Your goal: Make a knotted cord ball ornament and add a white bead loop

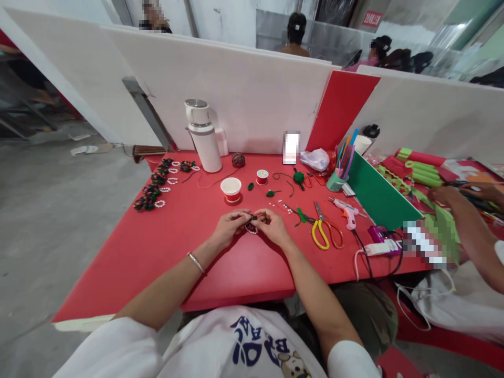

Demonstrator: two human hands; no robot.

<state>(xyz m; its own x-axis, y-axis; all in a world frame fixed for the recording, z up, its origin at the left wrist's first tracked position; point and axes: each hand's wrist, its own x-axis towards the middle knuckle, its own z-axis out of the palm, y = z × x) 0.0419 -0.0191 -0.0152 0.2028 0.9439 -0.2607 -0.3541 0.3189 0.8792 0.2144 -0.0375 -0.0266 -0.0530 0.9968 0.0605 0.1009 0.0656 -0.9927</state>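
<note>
Above the near part of the red table (157, 247), my left hand (231, 226) and my right hand (272, 227) meet, fingertips pinched. Between them they hold a small dark yarn piece with a white bead loop (252, 229); fingers hide part of it. A white and red cup (231, 189) stands just beyond my left hand. Loose white beads (286, 208) and a green yarn piece (271, 193) lie past my right hand. To its right are a green-handled tool (302, 215) and scissors (321, 231) with yellow and orange handles.
Finished-looking dark bundles with bead loops (151, 189) lie at the left. A white flask (205, 144), thread spool (262, 177), phone (291, 147) and pen cup (337, 180) stand farther back. A pink glue gun (348, 212) lies right, before a green divider (381, 194). A co-worker's arm (472, 231) is beyond.
</note>
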